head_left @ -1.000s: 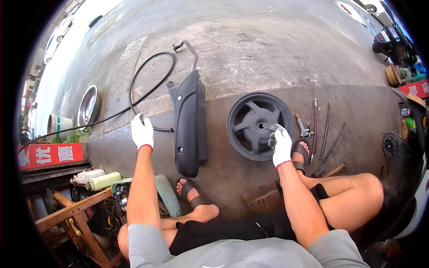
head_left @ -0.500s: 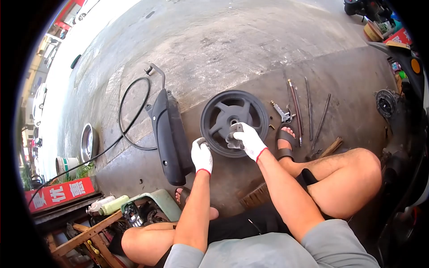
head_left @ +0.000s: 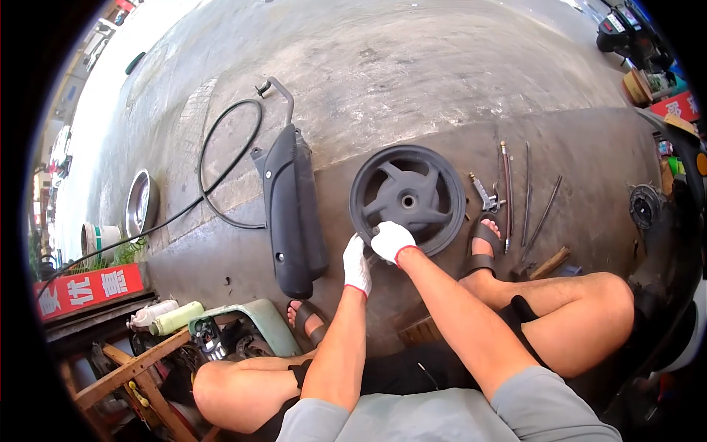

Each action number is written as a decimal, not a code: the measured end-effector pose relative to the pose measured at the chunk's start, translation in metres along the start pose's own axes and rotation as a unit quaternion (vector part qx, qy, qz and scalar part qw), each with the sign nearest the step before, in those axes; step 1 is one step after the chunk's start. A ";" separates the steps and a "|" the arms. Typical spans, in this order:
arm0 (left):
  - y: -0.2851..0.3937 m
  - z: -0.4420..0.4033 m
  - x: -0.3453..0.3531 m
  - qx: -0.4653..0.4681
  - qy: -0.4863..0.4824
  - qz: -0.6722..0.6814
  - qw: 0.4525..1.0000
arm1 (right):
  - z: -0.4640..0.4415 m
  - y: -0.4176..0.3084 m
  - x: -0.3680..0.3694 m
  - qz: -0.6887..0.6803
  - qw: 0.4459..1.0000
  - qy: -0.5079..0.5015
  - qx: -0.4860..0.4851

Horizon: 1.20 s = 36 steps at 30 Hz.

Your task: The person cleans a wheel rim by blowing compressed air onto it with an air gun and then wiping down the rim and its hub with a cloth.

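Note:
A black spoked scooter wheel rim (head_left: 434, 215), with no tyre on it, lies face up in front of me. My right hand (head_left: 392, 241), in a white glove, has its curled fingers on the near left edge of the wheel rim. Just left of it, my gloved left hand (head_left: 357, 267) grips the outside of the same edge, its fingertips partly hidden. Left of the wheel rim lies a black exhaust muffler (head_left: 283, 214) with a bent pipe. To the right is a metal air gun (head_left: 486, 194).
A black hose (head_left: 205, 193) loops at the left near a metal basin (head_left: 141, 204). Several thin rods and a red-brown hose (head_left: 507, 195) lie right of my sandalled foot. A green plastic stool (head_left: 272, 324) and a wooden frame (head_left: 132, 372) stand at lower left.
My right hand has left the hub area for the near left edge of the wheel rim. My left hand has come in beside it, touching the edge. The view has shifted slightly.

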<state>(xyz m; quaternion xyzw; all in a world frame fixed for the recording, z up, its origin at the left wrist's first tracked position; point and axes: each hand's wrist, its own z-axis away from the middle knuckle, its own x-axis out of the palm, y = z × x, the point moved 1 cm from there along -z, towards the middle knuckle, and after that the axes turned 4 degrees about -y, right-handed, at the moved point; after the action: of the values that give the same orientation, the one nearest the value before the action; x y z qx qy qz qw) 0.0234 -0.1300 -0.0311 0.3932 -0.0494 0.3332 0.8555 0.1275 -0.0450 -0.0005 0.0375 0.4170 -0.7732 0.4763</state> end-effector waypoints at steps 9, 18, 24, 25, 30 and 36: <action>-0.031 -0.012 -0.013 0.080 -0.031 -0.057 0.995 | 0.007 -0.007 -0.012 -0.090 0.993 -0.067 0.042; -0.024 -0.016 -0.017 0.103 -0.043 -0.190 0.975 | 0.006 -0.006 -0.011 -0.133 0.988 -0.068 0.029; -0.019 -0.016 -0.009 0.119 -0.033 -0.197 0.973 | 0.006 -0.008 -0.014 -0.087 0.994 -0.070 -0.003; -0.023 -0.018 -0.009 0.122 -0.025 -0.175 0.977 | 0.006 -0.006 -0.012 -0.071 0.996 -0.058 -0.006; -0.022 -0.010 0.004 0.138 0.006 -0.185 0.973 | -0.003 0.021 0.009 -0.014 0.995 0.059 -0.078; -0.011 -0.014 0.006 0.148 0.046 -0.270 0.950 | 0.002 -0.005 -0.010 -0.117 0.991 -0.066 -0.010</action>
<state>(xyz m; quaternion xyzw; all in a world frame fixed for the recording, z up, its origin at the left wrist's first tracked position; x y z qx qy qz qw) 0.0323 -0.1225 -0.0457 0.4986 0.1479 0.1106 0.8469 0.1301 -0.0383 0.0089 -0.0673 0.3941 -0.8203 0.4090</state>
